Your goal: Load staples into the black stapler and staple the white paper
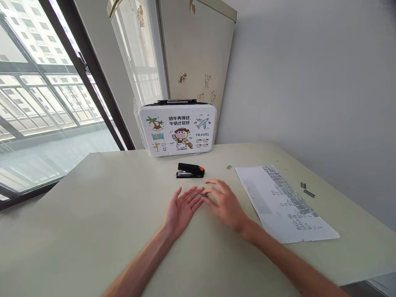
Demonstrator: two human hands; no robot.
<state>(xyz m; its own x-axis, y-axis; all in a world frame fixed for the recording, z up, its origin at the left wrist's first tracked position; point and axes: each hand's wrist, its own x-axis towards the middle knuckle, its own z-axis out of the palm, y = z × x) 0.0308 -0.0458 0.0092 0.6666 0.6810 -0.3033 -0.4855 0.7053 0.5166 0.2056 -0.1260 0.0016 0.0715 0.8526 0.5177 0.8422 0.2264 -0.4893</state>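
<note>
My left hand [182, 210] is turned palm up with its fingers stretched out and apart. My right hand [227, 206] reaches in from the right, its thumb and index finger closed on a small grey strip of staples [203, 195] at the left fingertips. Whether the strip also touches the left fingers, I cannot tell. Just beyond both hands lies a black stapler [189, 170] with an orange piece at its right end. Another short strip of staples [229, 167] rests on the table to the stapler's right.
A printed paper sheet [262, 202] lies right of my hands on the pale table [93, 222]. Beyond it are staple strips [309, 193]. A white cartoon-printed case [182, 130] stands at the back, before a worn cabinet [198, 53]. A window [40, 90] is at left.
</note>
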